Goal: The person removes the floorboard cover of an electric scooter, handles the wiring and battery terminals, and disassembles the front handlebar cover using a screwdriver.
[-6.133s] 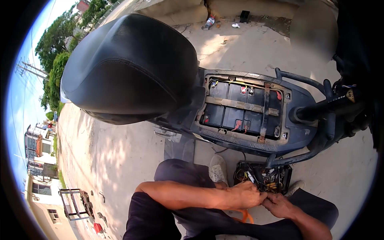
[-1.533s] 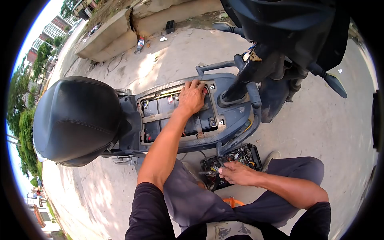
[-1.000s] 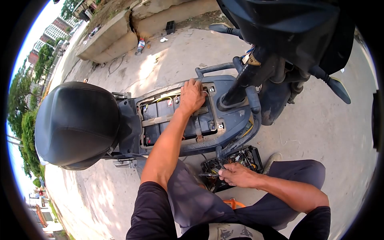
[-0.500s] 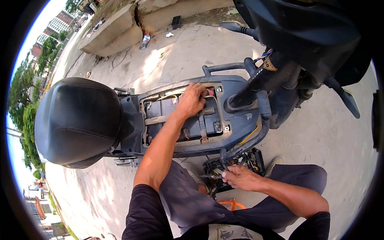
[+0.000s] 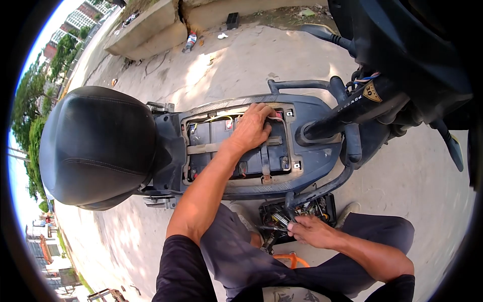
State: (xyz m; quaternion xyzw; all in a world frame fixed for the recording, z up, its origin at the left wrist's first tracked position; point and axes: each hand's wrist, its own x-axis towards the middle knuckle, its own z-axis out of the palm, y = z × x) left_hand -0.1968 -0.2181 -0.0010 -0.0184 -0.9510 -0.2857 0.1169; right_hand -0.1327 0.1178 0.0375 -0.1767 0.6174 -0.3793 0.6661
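My left hand point(image 5: 251, 128) reaches into the open floorboard bay of a scooter, its fingers curled down at the far right edge near a red part. Whatever those fingertips grip is hidden. Below it lie dark batteries point(image 5: 204, 135) crossed by a pale strap point(image 5: 204, 148), with wires along the far edge. My right hand point(image 5: 312, 231) is closed around a thin dark tool point(image 5: 273, 228) whose exact kind I cannot make out. This hand is just over the near side of a black toolbox point(image 5: 329, 206) full of jumbled tools on the ground.
The black seat point(image 5: 98, 146) stands at the left, the steering column point(image 5: 352, 110) at the right. A tubular side bar point(image 5: 324, 186) runs above the toolbox. Something orange point(image 5: 292, 260) lies between my legs. A concrete block point(image 5: 148, 35) and a bottle point(image 5: 190, 41) are behind.
The view has shifted slightly, so the scooter sits further right. My left hand remains at the bay's far edge. My right hand still holds the tool by the toolbox, its fingers slightly lower.
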